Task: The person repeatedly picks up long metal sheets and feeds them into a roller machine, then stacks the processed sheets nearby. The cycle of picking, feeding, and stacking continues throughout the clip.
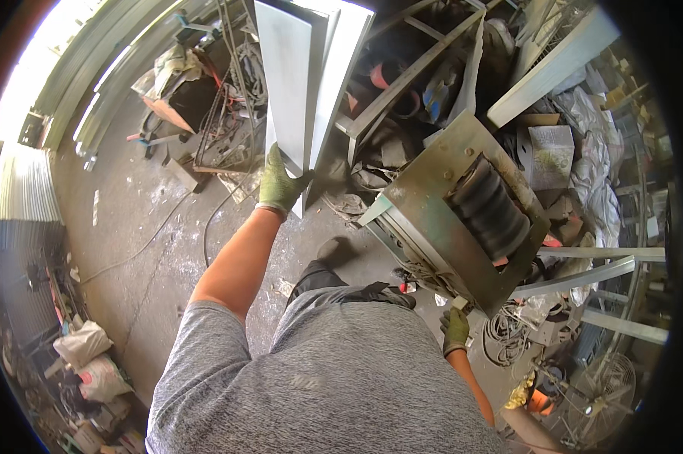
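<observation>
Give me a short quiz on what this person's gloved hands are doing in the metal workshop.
1. True or false: the left hand in a green glove holds the bent grey sheet-metal piece.
2. What does the right hand touch? A) the white floor fan B) the green steel roller machine C) a sack
3. Fill in: the machine's rollers are ____ in colour.

Key: 1 true. 2 B, at its lower edge. 3 black.

Gloved left hand (281, 184) grips a folded grey metal sheet (300, 83); gloved right hand (455, 329) touches the roller machine (463, 216) at its near corner
</observation>
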`<action>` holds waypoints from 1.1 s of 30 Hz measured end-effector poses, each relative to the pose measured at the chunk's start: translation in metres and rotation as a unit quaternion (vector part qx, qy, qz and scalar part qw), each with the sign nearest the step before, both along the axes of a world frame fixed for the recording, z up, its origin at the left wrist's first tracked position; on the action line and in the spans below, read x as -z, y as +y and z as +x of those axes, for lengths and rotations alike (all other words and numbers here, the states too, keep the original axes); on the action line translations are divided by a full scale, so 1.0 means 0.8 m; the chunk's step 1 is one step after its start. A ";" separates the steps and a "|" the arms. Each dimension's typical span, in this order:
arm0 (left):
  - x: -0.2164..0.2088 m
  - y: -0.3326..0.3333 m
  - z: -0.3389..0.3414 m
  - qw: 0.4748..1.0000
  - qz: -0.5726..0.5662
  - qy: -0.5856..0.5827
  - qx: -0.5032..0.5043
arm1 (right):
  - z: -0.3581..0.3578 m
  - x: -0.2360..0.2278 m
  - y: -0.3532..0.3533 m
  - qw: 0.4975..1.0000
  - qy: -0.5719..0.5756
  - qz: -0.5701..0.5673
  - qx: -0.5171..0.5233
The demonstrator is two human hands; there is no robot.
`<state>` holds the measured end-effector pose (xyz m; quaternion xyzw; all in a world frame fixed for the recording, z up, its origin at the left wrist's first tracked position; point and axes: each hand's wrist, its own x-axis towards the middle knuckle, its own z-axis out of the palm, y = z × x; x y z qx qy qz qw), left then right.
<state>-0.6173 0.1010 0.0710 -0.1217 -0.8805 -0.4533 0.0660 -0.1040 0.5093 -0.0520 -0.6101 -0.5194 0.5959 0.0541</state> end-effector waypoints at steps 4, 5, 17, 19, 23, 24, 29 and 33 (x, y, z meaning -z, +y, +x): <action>0.059 0.008 -0.073 0.999 -0.020 -0.032 -0.008 | 0.002 0.001 -0.042 0.998 -0.064 0.007 0.005; 0.071 0.010 -0.092 0.999 -0.039 -0.034 -0.011 | -0.002 -0.006 -0.051 0.991 -0.098 0.017 -0.094; 0.193 0.075 -0.214 0.987 -0.078 -0.142 -0.020 | -0.064 0.012 -0.123 0.975 -0.112 0.085 -0.172; 0.190 0.082 -0.224 0.974 -0.132 -0.180 -0.041 | -0.064 0.008 -0.126 0.975 -0.080 0.082 -0.188; 0.182 0.100 -0.233 0.970 -0.169 -0.160 -0.065 | -0.077 -0.022 -0.129 0.968 -0.136 0.059 -0.205; 0.185 0.104 -0.224 0.973 -0.156 -0.139 -0.097 | -0.082 -0.031 -0.130 0.963 -0.157 0.044 -0.213; 0.234 0.121 -0.167 0.954 0.039 -0.294 -0.030 | -0.105 -0.053 -0.131 0.958 -0.182 0.065 -0.212; 0.285 0.149 -0.169 0.932 0.045 -0.337 0.127 | -0.110 -0.051 -0.124 0.956 -0.159 0.063 -0.239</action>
